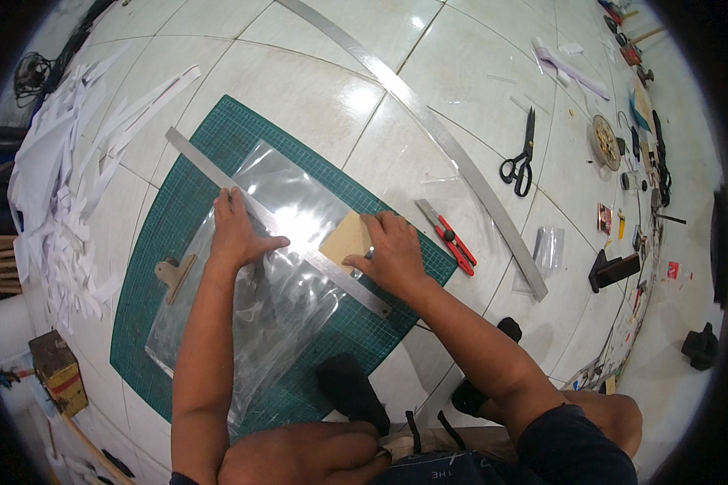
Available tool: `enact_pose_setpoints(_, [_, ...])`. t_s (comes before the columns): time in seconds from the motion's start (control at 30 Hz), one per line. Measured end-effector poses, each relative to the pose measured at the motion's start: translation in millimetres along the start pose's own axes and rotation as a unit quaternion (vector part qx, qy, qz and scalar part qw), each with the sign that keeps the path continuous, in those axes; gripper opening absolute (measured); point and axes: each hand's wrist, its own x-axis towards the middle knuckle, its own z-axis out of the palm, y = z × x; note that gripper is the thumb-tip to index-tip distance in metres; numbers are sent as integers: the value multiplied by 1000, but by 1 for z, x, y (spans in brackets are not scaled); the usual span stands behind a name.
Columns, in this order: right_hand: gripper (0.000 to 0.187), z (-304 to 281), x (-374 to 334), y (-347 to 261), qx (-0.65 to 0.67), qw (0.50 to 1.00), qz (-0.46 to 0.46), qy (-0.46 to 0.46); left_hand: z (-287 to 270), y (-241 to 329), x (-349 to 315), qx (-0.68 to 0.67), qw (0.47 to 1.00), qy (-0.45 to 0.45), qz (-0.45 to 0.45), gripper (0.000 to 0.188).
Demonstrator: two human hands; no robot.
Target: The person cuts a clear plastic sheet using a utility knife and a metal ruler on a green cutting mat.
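My left hand [236,233] presses on a steel ruler [198,158], its thumb stretched out to the side. The ruler lies slantwise across a clear plastic sheet [287,174] on a green cutting mat [226,117]. My right hand [392,257] grips a tan square card [346,240] between thumb and fingers. That card rests against the ruler's far-right side, over the sheet's edge. A wide metal bulldog clip [175,277] sits at the sheet's left edge. Glare hides part of the ruler and plastic between my hands.
Red-handled cutters [453,241] lie off the mat's right corner. Beyond are a long metal straightedge [416,109], black scissors [524,158] and a bowl [605,143]. White scraps [57,186] pile up at left, near a worn box [59,372]. My dark-socked foot [352,392] touches the mat's near side.
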Motion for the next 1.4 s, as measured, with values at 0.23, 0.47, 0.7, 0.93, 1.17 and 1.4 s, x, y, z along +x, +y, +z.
enact_pose_setpoints(0.23, [81, -2, 1, 1, -5, 1000, -5, -14, 0, 1, 0, -3, 1000, 7, 9, 143])
enact_pose_setpoints(0.47, [80, 2, 3, 3, -9, 1000, -18, 5, 3, -1, 2, -7, 1000, 2, -1, 142])
enact_pose_setpoints(0.7, [73, 8, 43, -9, 11, 999, -8, 31, 4, -3, 3, 6, 1000, 22, 13, 141])
enact_pose_setpoints(0.93, [75, 21, 109, -52, 25, 999, 0, 25, 2, -4, 5, 4, 1000, 10, 15, 147])
enact_pose_setpoints(1.17, [76, 34, 123, -68, 10, 1000, -8, 22, 3, -3, 4, 5, 1000, 17, 16, 149])
enact_pose_setpoints(1.4, [73, 33, 123, -76, -25, 999, 11, 22, -2, 3, 1, 21, 1000, 19, 5, 143])
